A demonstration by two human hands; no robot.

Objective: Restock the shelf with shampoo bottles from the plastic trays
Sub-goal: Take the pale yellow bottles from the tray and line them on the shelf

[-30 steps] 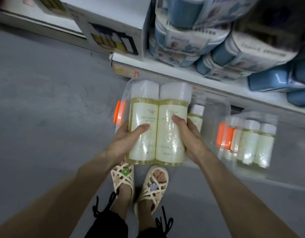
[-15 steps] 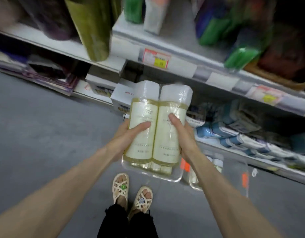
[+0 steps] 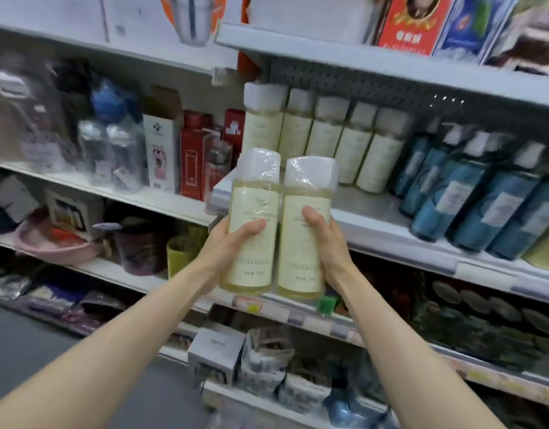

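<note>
- In the centre of the frame the person holds two shampoo bottles upright and side by side, touching each other.
- The left hand (image 3: 227,246) grips the left bottle (image 3: 256,199) from its outer side, with the thumb lying across the pale label.
- The right hand (image 3: 329,247) grips the right bottle (image 3: 299,263) in the same way, thumb on the label.
- Both bottles have a white cap under clear plastic wrap and hold a pale yellow liquid.
- The two bottles are in the air in front of the shelf (image 3: 366,205), at its front edge.
- On this shelf, behind them, a row of the same bottles (image 3: 326,140) stands.
- To the right of the row stand blue bottles (image 3: 471,193), and to the left red boxes (image 3: 191,156).
</note>
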